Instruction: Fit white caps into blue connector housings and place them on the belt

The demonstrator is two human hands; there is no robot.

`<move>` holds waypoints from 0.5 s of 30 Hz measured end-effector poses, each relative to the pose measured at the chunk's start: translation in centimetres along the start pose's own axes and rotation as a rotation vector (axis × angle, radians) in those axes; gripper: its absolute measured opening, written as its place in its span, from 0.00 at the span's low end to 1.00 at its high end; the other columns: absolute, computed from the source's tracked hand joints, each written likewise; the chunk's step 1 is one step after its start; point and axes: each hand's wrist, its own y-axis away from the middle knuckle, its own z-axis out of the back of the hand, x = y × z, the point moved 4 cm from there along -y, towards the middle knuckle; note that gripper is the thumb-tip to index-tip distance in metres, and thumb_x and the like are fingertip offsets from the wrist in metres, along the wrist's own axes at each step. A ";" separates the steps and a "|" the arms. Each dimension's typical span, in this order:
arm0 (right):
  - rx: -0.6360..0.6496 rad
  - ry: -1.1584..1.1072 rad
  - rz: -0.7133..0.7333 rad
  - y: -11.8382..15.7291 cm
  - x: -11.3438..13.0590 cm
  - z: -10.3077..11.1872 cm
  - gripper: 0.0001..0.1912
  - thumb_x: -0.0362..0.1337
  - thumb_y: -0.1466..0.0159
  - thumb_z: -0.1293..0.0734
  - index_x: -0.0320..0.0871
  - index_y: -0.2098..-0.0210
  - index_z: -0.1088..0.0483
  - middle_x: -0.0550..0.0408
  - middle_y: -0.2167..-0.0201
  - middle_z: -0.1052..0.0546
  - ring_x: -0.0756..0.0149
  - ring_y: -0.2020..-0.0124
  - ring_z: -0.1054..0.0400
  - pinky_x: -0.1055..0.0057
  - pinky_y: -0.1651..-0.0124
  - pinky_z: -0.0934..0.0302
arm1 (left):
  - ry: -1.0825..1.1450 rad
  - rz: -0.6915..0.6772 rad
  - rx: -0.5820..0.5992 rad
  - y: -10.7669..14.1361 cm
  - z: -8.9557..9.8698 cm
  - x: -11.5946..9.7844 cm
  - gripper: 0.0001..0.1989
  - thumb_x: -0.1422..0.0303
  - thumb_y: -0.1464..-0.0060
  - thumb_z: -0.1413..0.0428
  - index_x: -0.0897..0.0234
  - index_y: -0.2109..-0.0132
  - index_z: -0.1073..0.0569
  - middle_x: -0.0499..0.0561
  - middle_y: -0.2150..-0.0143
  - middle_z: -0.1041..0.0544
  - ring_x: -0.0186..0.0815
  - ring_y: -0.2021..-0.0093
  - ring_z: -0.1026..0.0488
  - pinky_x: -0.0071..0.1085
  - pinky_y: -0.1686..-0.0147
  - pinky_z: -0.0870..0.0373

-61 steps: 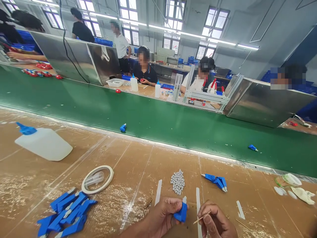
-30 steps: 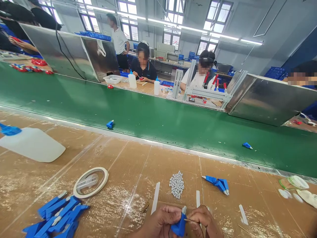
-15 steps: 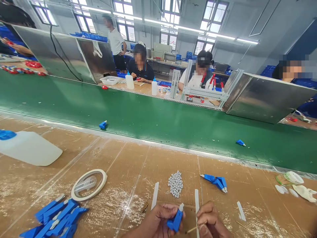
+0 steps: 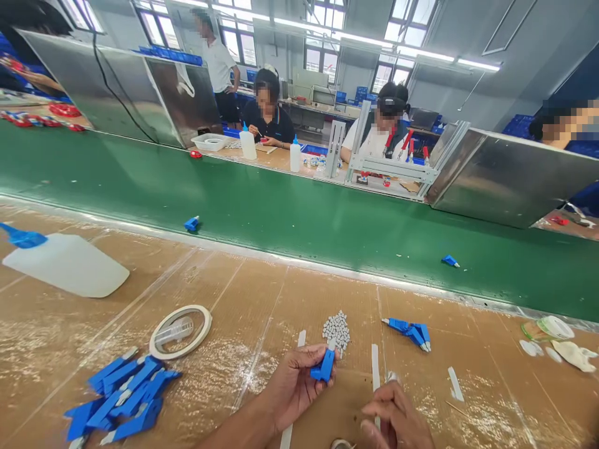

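While a white squeeze bottle point(image 4: 70, 271) lies at ten o'clock on the worktop point(image 4: 234, 299), the left hand point(image 4: 294, 380) pinches a blue plastic part point(image 4: 324, 366); the right hand point(image 4: 397, 421), at four o'clock of it, curls loosely, contents unclear.

Left hand point(image 4: 296, 385) pinching a blue plastic piece point(image 4: 324, 366) above the tabletop point(image 4: 234, 299); right hand point(image 4: 397, 418) low beside it (grip contents unclear), grey pellets point(image 4: 337, 328) just beyond, blue pieces point(image 4: 119, 399) heaped left.
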 end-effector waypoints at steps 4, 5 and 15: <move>-0.022 0.222 0.042 -5.6 -0.7 0.7 0.08 0.35 0.30 0.40 0.46 0.61 0.29 0.53 0.69 0.24 0.61 0.70 0.27 0.67 0.67 0.31 | 0.092 -0.063 -0.064 -0.5 0.2 -1.3 0.07 0.76 0.44 0.43 0.75 0.67 0.22 0.54 0.76 0.25 0.28 0.80 0.28 0.17 0.83 0.34; -0.008 0.240 0.071 -6.7 -1.0 0.4 0.08 0.35 0.30 0.40 0.46 0.60 0.29 0.52 0.68 0.23 0.59 0.68 0.26 0.66 0.65 0.30 | 0.106 -0.072 -0.079 -0.7 0.3 -1.4 0.08 0.76 0.43 0.45 0.75 0.67 0.22 0.54 0.76 0.25 0.28 0.80 0.28 0.17 0.83 0.33; 0.196 0.361 0.211 -9.7 -2.1 -1.3 0.16 0.29 0.29 0.44 0.45 0.67 0.28 0.51 0.69 0.25 0.60 0.68 0.29 0.66 0.65 0.33 | 0.153 -0.080 -0.082 -1.2 0.6 -0.9 0.05 0.75 0.44 0.43 0.74 0.67 0.24 0.51 0.76 0.26 0.27 0.80 0.28 0.17 0.82 0.33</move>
